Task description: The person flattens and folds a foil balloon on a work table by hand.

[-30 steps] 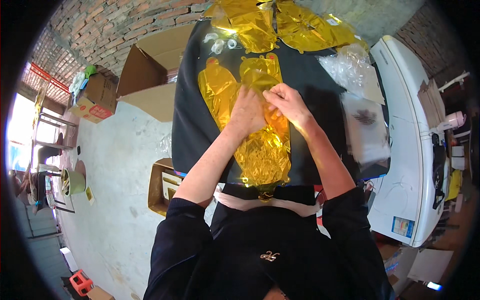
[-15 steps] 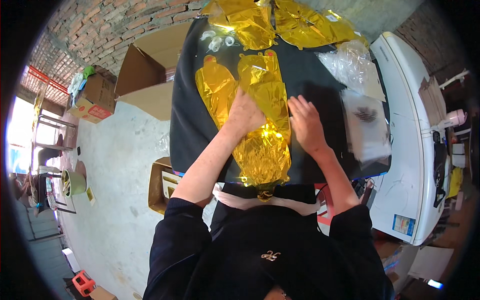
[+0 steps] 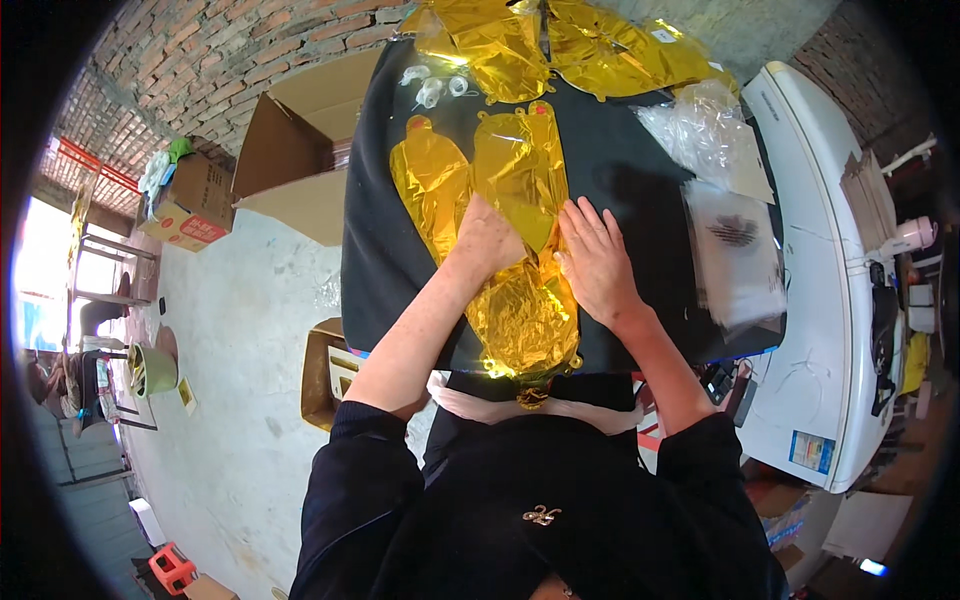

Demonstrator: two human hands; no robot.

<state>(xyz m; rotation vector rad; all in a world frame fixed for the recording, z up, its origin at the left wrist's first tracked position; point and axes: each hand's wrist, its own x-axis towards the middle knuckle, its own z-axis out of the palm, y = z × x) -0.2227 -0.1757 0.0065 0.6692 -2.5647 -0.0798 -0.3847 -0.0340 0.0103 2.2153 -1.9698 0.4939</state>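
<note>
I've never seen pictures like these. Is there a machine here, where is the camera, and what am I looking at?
There's no machine: these are a person's own bare hands. The camera sits on their head, looking down, and its wide fisheye lens bends straight edges near the rim.

On the table covered in black cloth lie shiny, flat gold foil pieces. More gold foil sheets lie at the far edge, near small white coils. To the right are crumpled clear plastic film and a stack of flat, see-through plastic sheets.

The left hand rests among the nearer foil; its fingers don't show, so I can't tell whether it grips anything. The right hand is open, with fingers extended along the foil's right edge.
</note>
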